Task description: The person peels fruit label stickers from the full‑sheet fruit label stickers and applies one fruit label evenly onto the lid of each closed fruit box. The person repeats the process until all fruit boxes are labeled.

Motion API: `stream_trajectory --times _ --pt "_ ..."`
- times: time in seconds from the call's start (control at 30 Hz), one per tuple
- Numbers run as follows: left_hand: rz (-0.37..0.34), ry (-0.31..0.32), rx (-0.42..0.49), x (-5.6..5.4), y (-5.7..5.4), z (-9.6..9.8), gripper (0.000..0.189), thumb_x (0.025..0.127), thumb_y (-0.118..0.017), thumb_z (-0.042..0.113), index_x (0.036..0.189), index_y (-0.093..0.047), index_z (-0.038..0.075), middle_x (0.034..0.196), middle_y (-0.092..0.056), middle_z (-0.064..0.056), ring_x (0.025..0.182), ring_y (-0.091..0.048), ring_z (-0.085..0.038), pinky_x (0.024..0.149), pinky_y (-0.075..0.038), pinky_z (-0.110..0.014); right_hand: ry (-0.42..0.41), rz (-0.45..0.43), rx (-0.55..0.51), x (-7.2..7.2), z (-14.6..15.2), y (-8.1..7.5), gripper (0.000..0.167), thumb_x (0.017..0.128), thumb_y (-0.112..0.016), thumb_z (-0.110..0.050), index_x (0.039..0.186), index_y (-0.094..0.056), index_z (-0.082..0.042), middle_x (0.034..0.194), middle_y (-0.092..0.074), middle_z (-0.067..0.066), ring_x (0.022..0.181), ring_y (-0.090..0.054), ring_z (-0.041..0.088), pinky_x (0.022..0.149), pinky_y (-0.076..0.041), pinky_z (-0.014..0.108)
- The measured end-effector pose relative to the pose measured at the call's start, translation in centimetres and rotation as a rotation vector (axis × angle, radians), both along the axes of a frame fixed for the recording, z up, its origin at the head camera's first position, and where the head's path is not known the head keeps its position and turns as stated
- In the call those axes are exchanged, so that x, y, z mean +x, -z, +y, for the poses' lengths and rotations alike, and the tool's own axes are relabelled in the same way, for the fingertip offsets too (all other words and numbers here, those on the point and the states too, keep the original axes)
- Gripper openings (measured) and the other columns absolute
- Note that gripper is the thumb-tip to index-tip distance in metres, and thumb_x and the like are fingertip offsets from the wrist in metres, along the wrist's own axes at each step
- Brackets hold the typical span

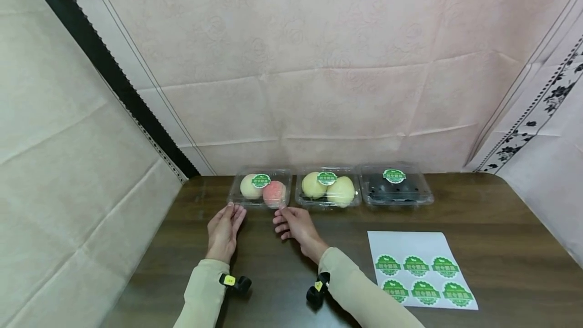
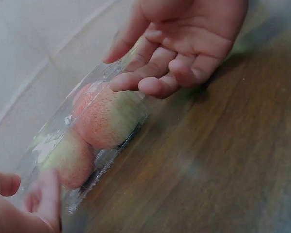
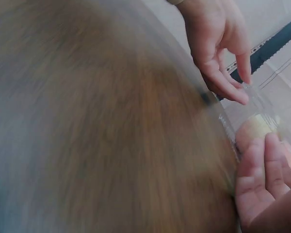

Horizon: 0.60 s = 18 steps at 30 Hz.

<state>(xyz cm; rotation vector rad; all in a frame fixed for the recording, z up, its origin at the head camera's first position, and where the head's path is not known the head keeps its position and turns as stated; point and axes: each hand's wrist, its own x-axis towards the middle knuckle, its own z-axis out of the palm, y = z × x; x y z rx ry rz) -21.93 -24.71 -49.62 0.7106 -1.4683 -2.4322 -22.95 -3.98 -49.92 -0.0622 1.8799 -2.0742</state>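
Note:
At the left end of the row stands a clear plastic clamshell box [image 1: 238, 197] holding a pale peach [image 1: 249, 187] and a pink peach [image 1: 275, 194]. A green label [image 1: 261, 181] sits on its lid. My left hand [image 1: 224, 229] is at the box's front left corner, thumb and fingers apart in the right wrist view. My right hand [image 1: 296, 226] is at the front right corner, its fingers loosely bent and the palm bare in the left wrist view. Both hands' fingertips lie right at the box's front edge.
To the right stand a clear box [image 1: 300, 201] with two yellowish fruits and a box [image 1: 396, 194] with dark contents, each with a green label. A white sheet [image 1: 405, 241] with several green labels lies at the front right. Cloth walls [image 1: 319, 115] rise behind the wooden table [image 1: 273, 267].

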Motion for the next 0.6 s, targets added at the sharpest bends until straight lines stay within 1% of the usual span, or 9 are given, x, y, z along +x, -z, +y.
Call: stream_trajectory --times 0.07,0.13,0.2,0.27,0.33,0.4,0.5,0.53,0.6 --pt "-0.028 0.012 -0.055 0.3 -0.3 0.1 0.045 0.111 -0.055 0.026 0.146 -0.046 -0.001 0.122 -0.06 -0.008 0.114 -0.066 -0.016 0.103 -0.055 -0.028 -0.031 0.048 0.048 0.2 0.6 -0.2 0.039 0.112 -0.053 -0.029 0.122 -0.068 0.006 0.1 -0.075 0.011 0.079 -0.069 0.016 0.065 -0.058 0.028" --pt "-0.054 0.011 -0.13 0.7 -0.6 0.4 0.05 0.111 -0.054 0.029 0.149 -0.041 -0.001 0.132 -0.053 -0.011 0.121 -0.06 -0.02 0.104 -0.055 -0.03 -0.053 0.11 0.105 0.6 1.5 -0.7 0.035 0.111 -0.056 -0.025 0.122 -0.068 0.006 0.101 -0.075 0.012 0.08 -0.069 0.017 0.066 -0.059 0.03" --pt "-0.063 -0.001 -0.231 1.2 -1.1 0.9 0.052 0.111 -0.054 0.03 0.15 -0.038 0.0 0.136 -0.049 -0.013 0.122 -0.055 -0.023 0.106 -0.054 -0.033 -0.063 0.189 0.17 1.0 2.5 -1.3 0.032 0.11 -0.058 -0.023 0.121 -0.069 0.004 0.1 -0.075 0.013 0.082 -0.07 0.019 0.067 -0.06 0.033" --pt "-0.058 -0.015 -0.341 1.5 -1.5 1.5 0.052 0.11 -0.055 0.03 0.149 -0.038 -0.001 0.138 -0.047 -0.015 0.124 -0.051 -0.025 0.108 -0.051 -0.038 -0.06 0.282 0.235 1.4 3.6 -1.9 0.028 0.109 -0.059 -0.021 0.119 -0.069 0.003 0.1 -0.075 0.013 0.083 -0.07 0.022 0.066 -0.061 0.038" --pt "-0.036 -0.012 -0.456 2.0 -2.0 2.1 0.053 0.11 -0.056 0.028 0.149 -0.037 -0.001 0.141 -0.047 -0.018 0.129 -0.049 -0.029 0.11 -0.047 -0.043 -0.04 0.36 0.294 1.8 4.8 -2.5 0.023 0.109 -0.06 -0.019 0.117 -0.071 -0.001 0.099 -0.075 0.011 0.082 -0.07 0.027 0.067 -0.062 0.043" --pt "0.001 0.001 -0.572 2.5 -2.5 2.7 0.053 0.109 -0.058 0.026 0.149 -0.039 -0.002 0.146 -0.046 -0.021 0.135 -0.048 -0.034 0.112 -0.044 -0.048 -0.009 0.427 0.354 2.3 5.9 -2.9 0.017 0.108 -0.062 -0.017 0.115 -0.072 -0.006 0.1 -0.074 0.008 0.083 -0.071 0.028 0.073 -0.062 0.045" --pt "0.073 0.026 -0.722 3.4 -3.1 3.5 0.053 0.107 -0.063 0.022 0.15 -0.041 -0.002 0.151 -0.045 -0.024 0.142 -0.045 -0.04 0.117 -0.041 -0.055 0.044 0.51 0.447 2.9 7.4 -3.3 0.013 0.106 -0.066 -0.017 0.115 -0.072 -0.011 0.101 -0.074 0.002 0.09 -0.071 0.023 0.086 -0.06 0.044" --pt "0.091 0.035 -0.766 3.7 -3.3 3.7 0.054 0.107 -0.064 0.022 0.15 -0.042 -0.001 0.152 -0.044 -0.023 0.143 -0.044 -0.04 0.118 -0.041 -0.056 0.059 0.536 0.481 3.1 7.9 -3.5 0.014 0.105 -0.068 -0.018 0.116 -0.072 -0.011 0.101 -0.074 0.0 0.093 -0.072 0.021 0.09 -0.059 0.043" --pt "0.122 0.054 -0.834 4.2 -3.6 4.1 0.056 0.105 -0.066 0.021 0.151 -0.042 -0.001 0.153 -0.044 -0.024 0.144 -0.043 -0.041 0.118 -0.039 -0.059 0.081 0.586 0.554 3.6 8.9 -3.8 0.017 0.104 -0.069 -0.02 0.118 -0.071 -0.012 0.102 -0.074 -0.002 0.101 -0.07 0.017 0.095 -0.057 0.045"
